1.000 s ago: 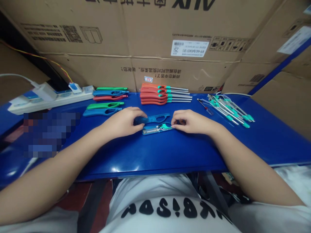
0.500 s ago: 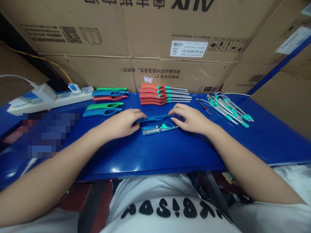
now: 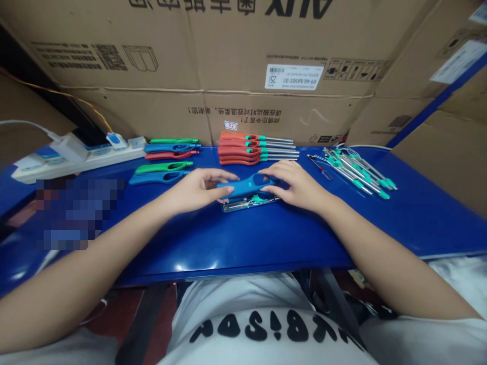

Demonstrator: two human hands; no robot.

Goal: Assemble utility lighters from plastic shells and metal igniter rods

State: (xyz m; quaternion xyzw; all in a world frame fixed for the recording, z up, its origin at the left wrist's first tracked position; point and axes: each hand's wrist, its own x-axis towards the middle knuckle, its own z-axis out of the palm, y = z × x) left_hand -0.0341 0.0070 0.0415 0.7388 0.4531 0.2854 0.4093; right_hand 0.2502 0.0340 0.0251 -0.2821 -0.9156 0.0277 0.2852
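Note:
Both my hands hold one blue plastic lighter shell (image 3: 245,185) just above the blue table (image 3: 266,238). My left hand (image 3: 194,190) pinches its left end, thumb and fingers closed on it. My right hand (image 3: 299,185) grips its right end. Directly under the shell lies the other blue half (image 3: 247,204) with a metal tube and teal parts inside it.
Finished orange lighters (image 3: 254,148) lie stacked at the back centre. Green, blue and red shells (image 3: 167,162) lie at the back left. Metal tubes with teal tips (image 3: 355,170) lie at the right. A white power strip (image 3: 76,157) sits far left. Cardboard boxes (image 3: 243,66) wall the back.
My hands have lifted the blue shell off the table and turned it over, bringing it above the filled half. My right hand shifted from the filled half to the shell's right end.

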